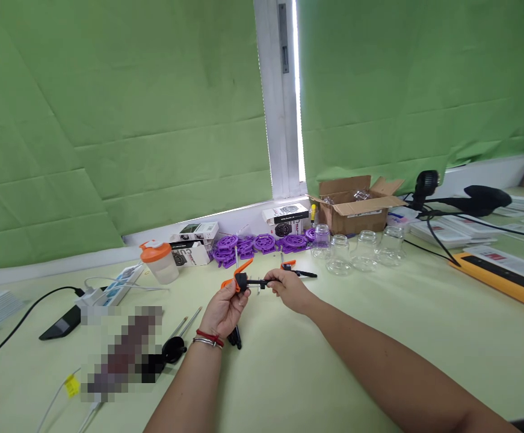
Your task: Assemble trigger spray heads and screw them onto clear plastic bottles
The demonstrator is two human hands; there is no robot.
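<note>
My left hand [225, 310] is closed around an orange-and-black clamp [240, 281], held above the table at the middle of the view. A thin metal rod and a black bar run from it toward the right. On the far end of that bar, the fingers of my right hand [286, 288] are pinched. Just behind my right hand lies a second orange-and-black piece [289, 265] with a metal rod, partly hidden. Black handle-like parts [234, 338] show beside my left wrist; whether they join the clamp is unclear.
Purple round plastic parts [264, 243] line the wall, near small boxes [284, 219]. Several glass jars [339, 255] stand before an open cardboard box [356, 210]. At left are an orange-lidded cup [160, 264], a power strip [124, 282], cables and a black tool [174, 349].
</note>
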